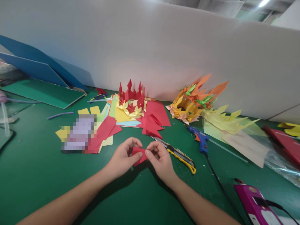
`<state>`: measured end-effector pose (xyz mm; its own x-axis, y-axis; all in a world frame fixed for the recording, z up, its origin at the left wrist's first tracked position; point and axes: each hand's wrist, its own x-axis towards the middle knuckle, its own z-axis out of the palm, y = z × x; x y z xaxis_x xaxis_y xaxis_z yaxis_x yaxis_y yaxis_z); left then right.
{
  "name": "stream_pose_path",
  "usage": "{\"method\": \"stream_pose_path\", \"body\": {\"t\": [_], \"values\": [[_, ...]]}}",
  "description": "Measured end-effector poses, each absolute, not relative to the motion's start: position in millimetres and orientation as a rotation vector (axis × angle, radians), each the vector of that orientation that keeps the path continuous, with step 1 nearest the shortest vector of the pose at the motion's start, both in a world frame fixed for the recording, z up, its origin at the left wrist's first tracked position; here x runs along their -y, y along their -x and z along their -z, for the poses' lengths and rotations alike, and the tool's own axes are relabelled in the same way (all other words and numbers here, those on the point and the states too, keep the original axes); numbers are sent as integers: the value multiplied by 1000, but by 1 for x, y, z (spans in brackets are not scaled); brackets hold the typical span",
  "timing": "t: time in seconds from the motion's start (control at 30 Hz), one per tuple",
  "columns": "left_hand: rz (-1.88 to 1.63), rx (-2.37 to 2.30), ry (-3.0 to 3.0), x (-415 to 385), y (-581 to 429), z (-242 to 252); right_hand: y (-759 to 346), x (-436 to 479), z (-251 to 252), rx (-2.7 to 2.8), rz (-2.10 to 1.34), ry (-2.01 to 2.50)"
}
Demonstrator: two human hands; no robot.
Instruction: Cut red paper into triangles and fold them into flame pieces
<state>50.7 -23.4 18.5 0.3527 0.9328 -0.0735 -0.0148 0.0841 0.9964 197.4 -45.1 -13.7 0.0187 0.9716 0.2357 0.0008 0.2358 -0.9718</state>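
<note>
A small piece of red paper (140, 156) is held between both hands above the green table. My left hand (126, 156) pinches its left part between thumb and fingers. At its right edge, the thumb and fingers of my right hand (159, 157) are closed on the same paper. Just beyond my right hand lies a yellow-and-black utility knife (180, 156). Behind the hands stands a red and pale-yellow folded-paper crown (131, 101), with folded red pieces (152, 125) beside it.
A blue glue gun (199, 139) with a black cord lies at right, near orange and yellow paper crowns (187, 106). A magenta power strip (255, 200) is at front right. Red sheets (105, 131) and a blurred object (81, 132) lie left; blue boards (35, 65) stand behind.
</note>
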Motion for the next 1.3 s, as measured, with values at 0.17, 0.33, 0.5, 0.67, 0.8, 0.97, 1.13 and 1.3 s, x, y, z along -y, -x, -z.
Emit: {"method": "stream_pose_path", "body": {"t": [0.17,0.33,0.5,0.67,0.8,0.97,1.13,1.3], "values": [[-882,-948,-1245,22,-51,-21,-200,43,13,1248,-1223,981],[-906,-996,-1301,22,-51,-21,-200,42,15,1207,-1288,962],[-923,-1089,-1453,25,-49,-16,-200,41,16,1303,-1195,1042],[-879,-1016,-1264,23,-50,-17,-202,41,15,1287,-1114,1089],[-861,-998,-1123,21,-51,-22,-203,41,13,1233,-1106,1107],[-860,-1027,-997,20,-49,-22,-202,40,13,1145,-1074,1098],[-868,-1008,-992,18,-49,-17,-203,42,16,1319,-939,1048],[-980,-1053,-1207,16,-49,-16,-204,42,14,1558,-659,1089]]}}
